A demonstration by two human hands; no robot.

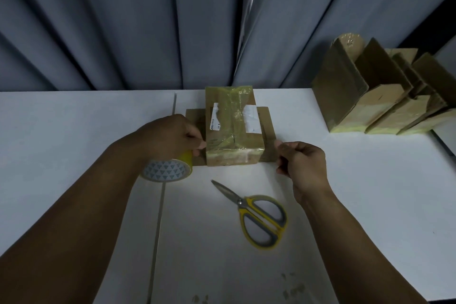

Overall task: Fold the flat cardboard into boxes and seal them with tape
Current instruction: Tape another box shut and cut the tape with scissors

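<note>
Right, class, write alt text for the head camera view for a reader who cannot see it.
The left hand, gripping a yellow tape roll, and right hand hold a tape strip across the near end of a taped cardboard box on a white table. Scissors lie nearer; folded boxes stand far right.

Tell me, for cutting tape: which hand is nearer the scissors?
Right. The right hand is just beyond the scissors, by the box; the left hand, holding the tape roll, sits farther left.
</note>
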